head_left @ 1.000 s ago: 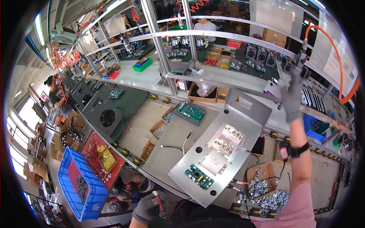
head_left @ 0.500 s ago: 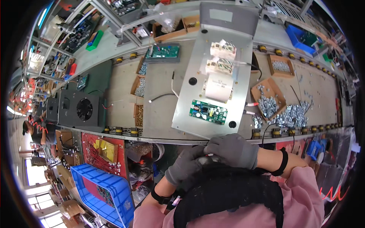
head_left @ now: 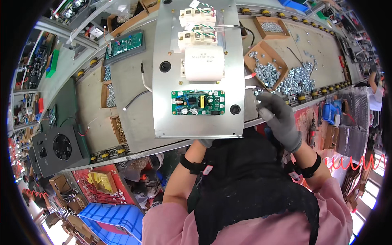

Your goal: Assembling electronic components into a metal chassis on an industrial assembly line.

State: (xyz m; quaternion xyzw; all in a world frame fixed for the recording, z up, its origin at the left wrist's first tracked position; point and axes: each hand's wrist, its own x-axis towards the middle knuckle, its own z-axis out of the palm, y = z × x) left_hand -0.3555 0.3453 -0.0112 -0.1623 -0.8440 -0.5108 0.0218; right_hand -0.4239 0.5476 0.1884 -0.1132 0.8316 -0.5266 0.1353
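In front of me is a large metal panel [head_left: 196,125], its near edge hanging over the bench edge. It carries a green circuit board [head_left: 207,102], a white cylindrical capacitor [head_left: 205,65] and two cream-coloured modules [head_left: 197,38] with twisted wires. My left hand [head_left: 206,142], in a grey glove, is under the panel's near edge; its fingers are hidden there. My right hand [head_left: 281,124], gloved too, hovers right of the panel with fingers bent and thumb apart, holding nothing visible. Closest to it are a cable end [head_left: 255,88] and loose metal nuts [head_left: 297,81].
A cardboard tray of nuts [head_left: 267,53] lies right of the panel, with a tray of small screws [head_left: 271,25] behind it. On the left are a circuit board on a dark base [head_left: 126,45] and a black fan housing [head_left: 59,149]. A blue crate [head_left: 112,218] stands below the bench.
My hands, together at the bench edge before, have parted: the left went under the panel, the right moved out to its right. The panel now lies straighter and closer to me; the view has shifted.
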